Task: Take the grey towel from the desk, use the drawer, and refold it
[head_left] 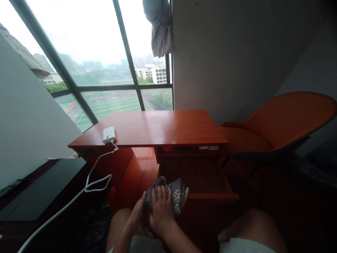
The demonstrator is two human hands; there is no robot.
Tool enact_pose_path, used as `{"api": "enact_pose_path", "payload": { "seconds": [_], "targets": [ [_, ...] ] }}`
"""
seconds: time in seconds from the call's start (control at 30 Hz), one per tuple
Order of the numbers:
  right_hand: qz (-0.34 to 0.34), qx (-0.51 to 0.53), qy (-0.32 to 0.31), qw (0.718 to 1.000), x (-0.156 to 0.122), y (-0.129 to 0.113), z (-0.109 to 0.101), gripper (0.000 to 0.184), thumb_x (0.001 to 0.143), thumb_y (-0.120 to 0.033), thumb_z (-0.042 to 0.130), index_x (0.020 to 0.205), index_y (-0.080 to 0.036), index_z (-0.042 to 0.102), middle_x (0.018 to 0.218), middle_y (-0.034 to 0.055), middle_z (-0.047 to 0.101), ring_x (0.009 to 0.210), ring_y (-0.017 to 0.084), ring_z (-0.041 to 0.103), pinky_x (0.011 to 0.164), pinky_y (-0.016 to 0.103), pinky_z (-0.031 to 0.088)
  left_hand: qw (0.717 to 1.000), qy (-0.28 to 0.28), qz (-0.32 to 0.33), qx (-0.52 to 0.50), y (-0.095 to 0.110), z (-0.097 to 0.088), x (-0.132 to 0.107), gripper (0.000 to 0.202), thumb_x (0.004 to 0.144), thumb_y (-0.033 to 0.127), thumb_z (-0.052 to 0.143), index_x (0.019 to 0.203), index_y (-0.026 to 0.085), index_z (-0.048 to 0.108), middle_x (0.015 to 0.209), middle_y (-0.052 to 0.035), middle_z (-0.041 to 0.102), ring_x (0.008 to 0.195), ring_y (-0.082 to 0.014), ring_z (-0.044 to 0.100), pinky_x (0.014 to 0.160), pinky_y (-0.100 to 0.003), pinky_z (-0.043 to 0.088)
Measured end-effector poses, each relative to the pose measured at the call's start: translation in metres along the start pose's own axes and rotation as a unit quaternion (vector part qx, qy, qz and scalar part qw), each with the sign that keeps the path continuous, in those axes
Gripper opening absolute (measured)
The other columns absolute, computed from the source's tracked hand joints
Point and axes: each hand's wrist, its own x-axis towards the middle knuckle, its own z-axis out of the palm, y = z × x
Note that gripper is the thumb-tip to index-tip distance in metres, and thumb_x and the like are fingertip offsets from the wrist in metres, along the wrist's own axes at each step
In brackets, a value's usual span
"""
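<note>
A bunched grey cloth (pixel 180 191) with a white pattern at its right end is at the lower middle of the head view, by the left front corner of a pulled-out wooden drawer (pixel 210 196). My right hand (pixel 162 207) lies over the cloth, its fingers curled onto the top. At the cloth's left side is my left hand (pixel 138 212), gripping that edge; its lower fingers are partly hidden. The drawer's visible inside is dark, with nothing distinct in it.
The drawer belongs to a reddish wooden desk (pixel 158 126). A white power bank (pixel 108 134) sits on it, with a white cable (pixel 85 188) running down left. An orange chair (pixel 286 123) stands right. Dark furniture (pixel 39 193) is at left, a black plastic bag (pixel 92 225) below.
</note>
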Motion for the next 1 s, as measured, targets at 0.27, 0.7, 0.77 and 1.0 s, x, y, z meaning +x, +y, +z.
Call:
{"api": "enact_pose_path", "payload": {
  "seconds": [0.27,0.7,0.77,1.0],
  "targets": [
    [-0.010,0.035,0.119,0.992,-0.020,0.046,-0.015,0.032,0.086,-0.041,0.048,0.115,-0.032,0.057,0.124,0.0026,0.060,0.117,0.024,0.050,0.108,0.048,0.031,0.990,-0.050,-0.037,-0.128,-0.015,0.016,0.013,0.061,0.070,0.066,0.057,0.099,0.014,0.071,0.113,-0.0124,0.071,0.117,-0.0327,0.057,0.103,-0.045,0.043],
    [-0.016,-0.245,0.205,0.948,-0.100,0.190,-0.090,0.056,0.071,-0.010,0.056,0.125,-0.024,0.051,0.112,0.0092,0.058,0.107,0.026,0.052,0.096,0.046,0.042,0.999,0.011,0.037,-0.003,0.011,0.027,-0.002,0.051,0.071,0.054,0.062,0.101,0.014,0.070,0.105,-0.0087,0.074,0.108,-0.0302,0.064,0.092,-0.036,0.052],
    [0.006,-0.273,0.242,0.931,-0.112,0.208,-0.096,0.049,0.069,-0.009,0.057,0.117,-0.022,0.055,0.107,0.0095,0.058,0.104,0.026,0.053,0.094,0.046,0.043,0.999,0.011,0.038,0.001,0.010,0.026,-0.001,0.049,0.072,0.053,0.062,0.101,0.015,0.070,0.106,-0.0080,0.074,0.108,-0.0298,0.064,0.091,-0.036,0.052],
    [0.208,-0.223,0.398,0.865,-0.131,0.226,-0.077,0.035,0.070,-0.033,0.064,0.099,-0.015,0.059,0.099,0.0169,0.059,0.095,0.033,0.054,0.083,0.049,0.046,1.000,0.013,0.023,-0.014,0.007,0.027,-0.001,0.049,0.072,0.054,0.062,0.101,0.015,0.069,0.107,-0.0079,0.074,0.107,-0.0300,0.064,0.087,-0.035,0.055]
  ]
}}
